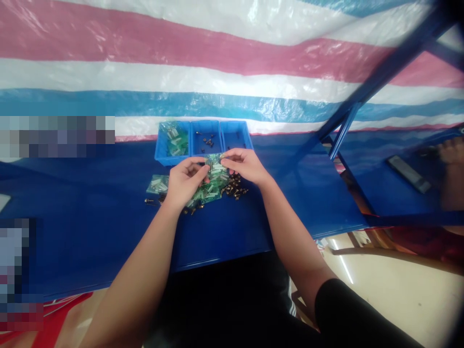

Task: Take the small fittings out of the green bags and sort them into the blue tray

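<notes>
Your left hand (184, 181) and your right hand (243, 166) both pinch the green plastic bag (213, 176) of small parts, fingers closed on its upper edge. The bag lies on the blue table (90, 212), over a pile of small dark parts (235, 187), just before the blue tray (203, 140).
</notes>
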Available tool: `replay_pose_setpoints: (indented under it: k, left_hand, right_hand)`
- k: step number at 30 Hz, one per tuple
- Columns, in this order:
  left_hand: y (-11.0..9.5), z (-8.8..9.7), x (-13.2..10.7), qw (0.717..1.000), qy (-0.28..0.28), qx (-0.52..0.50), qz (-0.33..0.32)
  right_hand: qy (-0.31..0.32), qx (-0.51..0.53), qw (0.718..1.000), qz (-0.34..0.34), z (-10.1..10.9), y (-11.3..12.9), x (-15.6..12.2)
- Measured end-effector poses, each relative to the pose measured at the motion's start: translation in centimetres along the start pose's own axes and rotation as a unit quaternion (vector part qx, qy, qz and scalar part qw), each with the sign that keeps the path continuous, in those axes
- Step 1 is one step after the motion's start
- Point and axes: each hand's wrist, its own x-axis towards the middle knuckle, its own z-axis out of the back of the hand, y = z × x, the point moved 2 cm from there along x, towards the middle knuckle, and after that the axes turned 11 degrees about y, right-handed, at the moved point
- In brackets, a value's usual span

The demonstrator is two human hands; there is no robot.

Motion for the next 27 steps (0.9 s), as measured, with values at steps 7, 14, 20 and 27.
replay_pose_setpoints:
  k: [7, 14, 20, 27]
  left_hand:
    - [0.26, 0.05, -0.06, 1.0, -0.007, 0.001, -0.002]
    - [0.4, 0.1, 0.09, 1.0, -0.011, 0.012, 0.009]
    - [-0.24, -0.12, -0.08, 0.999, -0.011, 0.015, 0.03]
    - [-0.34, -0.21, -0.14, 1.0, -0.014, 0.002, 0.02]
  right_hand:
    - [0.01, -0.007, 1.0, 0.009, -0.11, 0.12, 0.0]
    - [0.009, -0.012, 1.0, 0.027, -0.11, -0.08, 0.09]
    - [0.001, -0.019, 1.0, 0.025, -0.03, 0.17, -0.07]
    - [-0.002, -0.013, 1.0, 0.028, 0.02, 0.27, -0.15]
